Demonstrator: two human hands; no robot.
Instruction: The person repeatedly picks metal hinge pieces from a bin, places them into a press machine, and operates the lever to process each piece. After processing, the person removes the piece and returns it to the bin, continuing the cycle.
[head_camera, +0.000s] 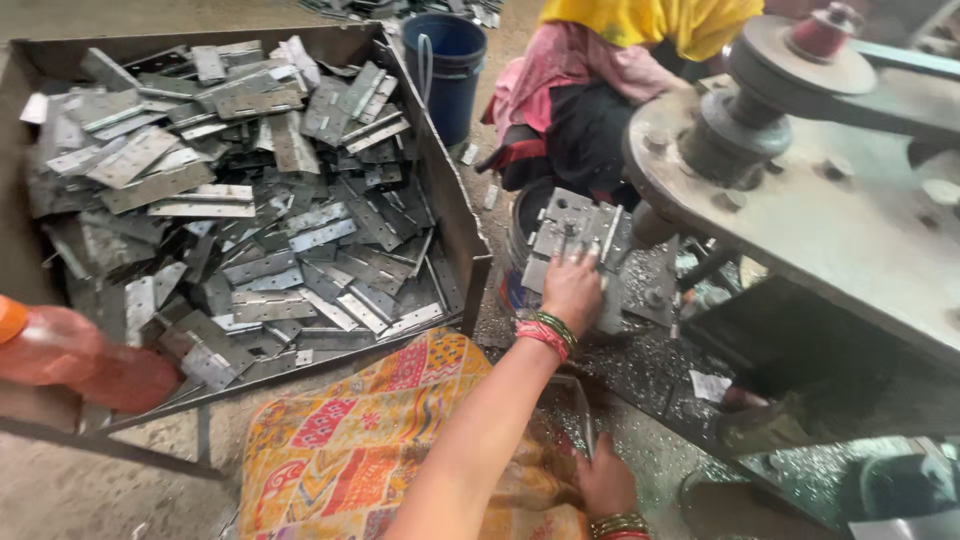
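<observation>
A stack of flat grey steel hinges (572, 232) rests on the press bed beside a heaped metal tray (447, 200). The left hand (572, 290), arm outstretched, presses its grip onto the stack. The right hand (605, 482) grips a thin metal plate (582, 410).

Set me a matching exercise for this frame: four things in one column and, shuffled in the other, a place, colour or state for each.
Things:
1. bucket
2. metal tray
3. left hand
4. patterned cloth

Descriptions:
A. orange and yellow, at the bottom of the view
B. filled with loose grey hinges
C. blue, just beyond the tray's far right corner
D. resting on a stack of hinge plates beside the machine

Pairs: 1-C, 2-B, 3-D, 4-A
</observation>
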